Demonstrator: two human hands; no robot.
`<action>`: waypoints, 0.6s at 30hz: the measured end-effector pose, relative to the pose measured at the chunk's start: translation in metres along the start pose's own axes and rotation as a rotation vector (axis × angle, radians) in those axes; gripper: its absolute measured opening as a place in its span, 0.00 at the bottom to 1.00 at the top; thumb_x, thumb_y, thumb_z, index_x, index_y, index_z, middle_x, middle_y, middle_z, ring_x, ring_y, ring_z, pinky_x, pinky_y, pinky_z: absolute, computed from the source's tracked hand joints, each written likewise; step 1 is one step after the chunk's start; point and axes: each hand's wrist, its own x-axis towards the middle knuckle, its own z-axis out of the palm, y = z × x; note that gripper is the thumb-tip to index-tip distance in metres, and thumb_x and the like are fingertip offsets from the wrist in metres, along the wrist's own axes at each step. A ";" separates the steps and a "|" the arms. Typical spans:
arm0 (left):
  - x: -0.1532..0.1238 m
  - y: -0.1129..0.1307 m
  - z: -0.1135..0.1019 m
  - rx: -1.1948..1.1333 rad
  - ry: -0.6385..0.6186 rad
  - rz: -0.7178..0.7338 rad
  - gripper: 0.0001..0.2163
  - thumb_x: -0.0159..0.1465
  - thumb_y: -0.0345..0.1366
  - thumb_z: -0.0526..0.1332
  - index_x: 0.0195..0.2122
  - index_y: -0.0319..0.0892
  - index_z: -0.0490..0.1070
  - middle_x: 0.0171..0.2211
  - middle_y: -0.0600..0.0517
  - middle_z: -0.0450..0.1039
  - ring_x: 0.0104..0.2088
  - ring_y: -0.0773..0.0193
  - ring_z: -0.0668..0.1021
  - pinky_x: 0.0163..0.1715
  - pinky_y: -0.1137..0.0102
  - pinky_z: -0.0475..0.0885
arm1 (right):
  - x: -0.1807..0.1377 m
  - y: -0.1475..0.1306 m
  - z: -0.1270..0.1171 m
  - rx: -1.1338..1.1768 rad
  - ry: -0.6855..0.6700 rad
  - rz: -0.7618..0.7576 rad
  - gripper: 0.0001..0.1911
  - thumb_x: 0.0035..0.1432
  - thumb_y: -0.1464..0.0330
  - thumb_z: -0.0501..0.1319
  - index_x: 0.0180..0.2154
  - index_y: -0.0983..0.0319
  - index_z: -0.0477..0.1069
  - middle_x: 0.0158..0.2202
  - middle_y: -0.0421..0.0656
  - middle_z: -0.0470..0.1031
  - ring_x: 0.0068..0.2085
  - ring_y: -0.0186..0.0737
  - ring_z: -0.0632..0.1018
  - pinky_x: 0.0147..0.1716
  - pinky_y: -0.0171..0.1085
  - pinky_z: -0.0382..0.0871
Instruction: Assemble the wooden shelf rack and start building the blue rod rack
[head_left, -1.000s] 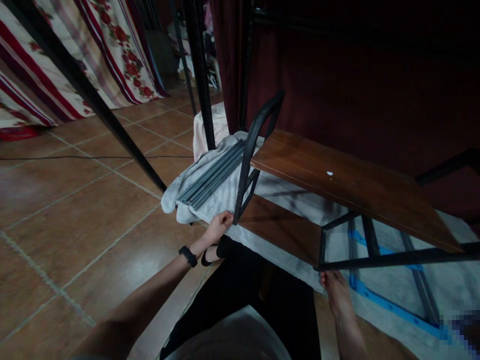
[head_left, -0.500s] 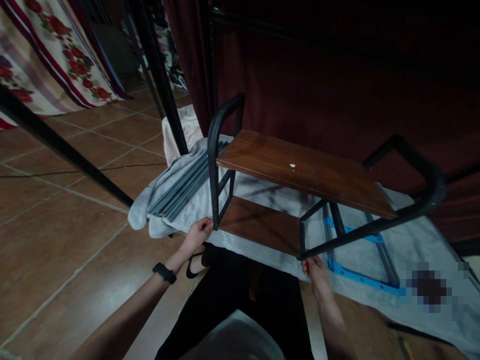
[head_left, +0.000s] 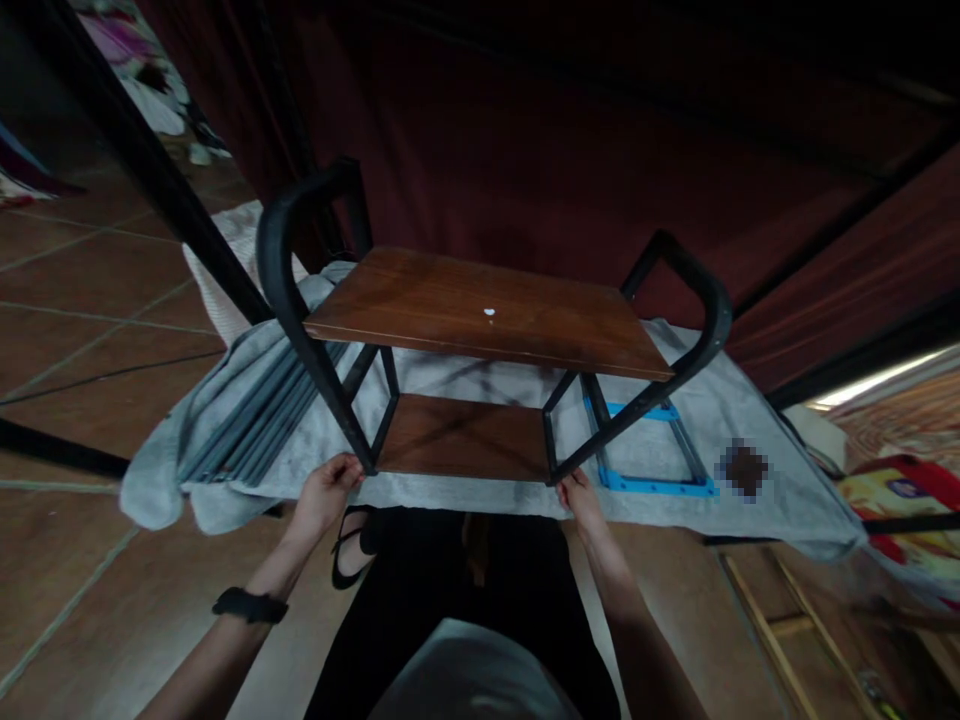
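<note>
In front of me on the grey cloth stands a small two-tier shelf, with a brown wooden upper board [head_left: 491, 310], a lower board [head_left: 461, 437] and black tube side frames [head_left: 319, 370]. My left hand [head_left: 328, 492] is closed at the lower left front corner, its fingers curled against the frame's foot. At the lower right front corner, the fingers of my right hand [head_left: 581, 495] pinch the frame's foot; the fingertips are partly hidden. A bundle of grey tubes [head_left: 259, 420] lies left of the shelf. To its right is a flat frame with blue strips [head_left: 656, 487].
Grey cloth [head_left: 480, 495] covers the bench beneath. Black posts [head_left: 169, 190] rise at the left, and a dark red curtain [head_left: 480, 190] hangs behind. A blurred dark item [head_left: 745, 468] lies at the right. Wooden slats [head_left: 765, 620] are on the floor.
My view has turned rightward, so the shelf and the cloth appear farther left and more of the right side shows. Both hands keep to the same lower corners of the shelf.
</note>
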 end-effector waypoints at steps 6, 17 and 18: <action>-0.002 0.007 -0.002 -0.041 -0.038 -0.014 0.28 0.42 0.66 0.68 0.25 0.43 0.72 0.23 0.52 0.72 0.26 0.62 0.72 0.28 0.69 0.69 | 0.005 0.001 -0.003 -0.003 -0.041 0.046 0.21 0.48 0.48 0.64 0.26 0.55 0.61 0.15 0.33 0.59 0.16 0.31 0.58 0.16 0.33 0.50; 0.047 0.025 -0.013 -0.165 0.081 -0.055 0.22 0.45 0.56 0.70 0.28 0.42 0.72 0.21 0.53 0.71 0.23 0.64 0.71 0.24 0.69 0.68 | 0.061 -0.005 -0.007 -0.022 0.038 -0.123 0.21 0.46 0.47 0.62 0.26 0.58 0.67 0.18 0.37 0.68 0.20 0.34 0.67 0.18 0.33 0.58; 0.057 0.029 -0.008 -0.209 0.085 -0.056 0.22 0.45 0.54 0.71 0.30 0.41 0.72 0.22 0.53 0.72 0.23 0.64 0.72 0.24 0.69 0.69 | 0.069 -0.009 -0.003 -0.009 0.049 -0.156 0.22 0.46 0.46 0.62 0.27 0.59 0.67 0.20 0.38 0.69 0.21 0.34 0.67 0.19 0.34 0.59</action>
